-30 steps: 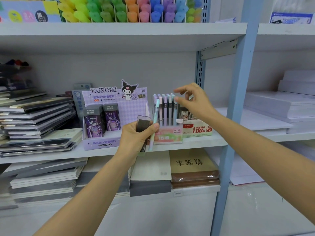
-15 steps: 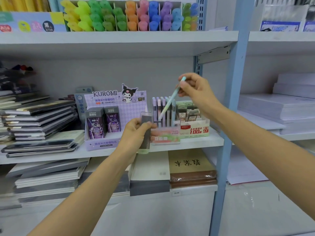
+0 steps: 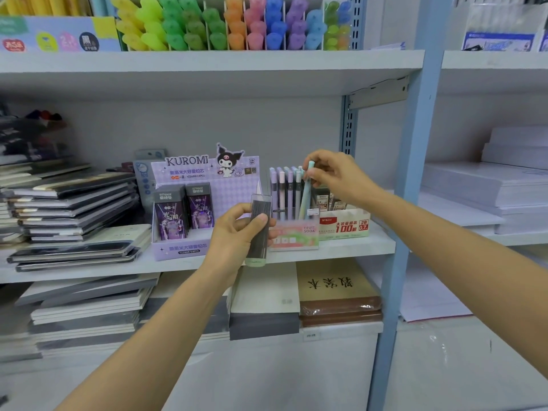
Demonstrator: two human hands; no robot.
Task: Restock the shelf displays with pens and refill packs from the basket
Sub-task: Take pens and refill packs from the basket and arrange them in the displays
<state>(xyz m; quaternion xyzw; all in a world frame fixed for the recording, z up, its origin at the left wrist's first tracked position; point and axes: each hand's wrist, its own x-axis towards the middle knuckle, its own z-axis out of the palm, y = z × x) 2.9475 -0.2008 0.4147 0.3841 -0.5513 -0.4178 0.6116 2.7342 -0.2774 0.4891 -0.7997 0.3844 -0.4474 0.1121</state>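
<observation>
The mint-green pen (image 3: 304,200) stood slightly tilted at the right end of the row of pastel pens (image 3: 284,191) in the pink FRUIT SODA display (image 3: 293,236), its lower end hidden behind the display's front lip. The right hand (image 3: 335,176) pinched the pen near its cap between thumb and curled fingers. Just in front of the display, the left hand (image 3: 237,232) gripped a clear refill pack (image 3: 261,229) of dark leads, held upright with the thumb across its front and the fingers wrapped behind. To the left sat the purple KUROMI display (image 3: 207,173) with two dark purple packs (image 3: 184,212) in it; to the right, touching the pen display, a red-and-white refill box (image 3: 347,227). All stood on the white middle shelf (image 3: 355,247). Stacked notebooks (image 3: 74,203) lay further left, coloured highlighters (image 3: 231,25) lined the shelf above, and a blue upright post (image 3: 415,173) separated this bay from stacks of white paper (image 3: 489,188).
</observation>
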